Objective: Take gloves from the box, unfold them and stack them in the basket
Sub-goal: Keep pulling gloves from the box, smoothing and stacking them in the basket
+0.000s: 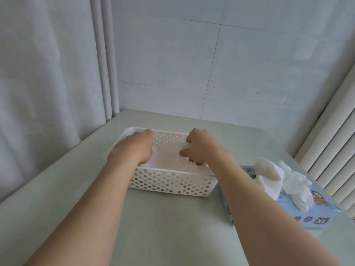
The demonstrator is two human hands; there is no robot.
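Now flat white glove [169, 157] in basket [169, 184] (right hand [203, 148] pinching; left hand [134, 147] unclear).

The table [163, 227] has a pale, faintly green top, smooth and matte. A white plastic basket [169, 186], its walls punched all over with round holes, stands on it toward the far side, one long wall turned to the near edge. Just right of the basket a light blue glove box [288, 214] lies flat on the tabletop, close to the right edge, with an XL mark at its near end.
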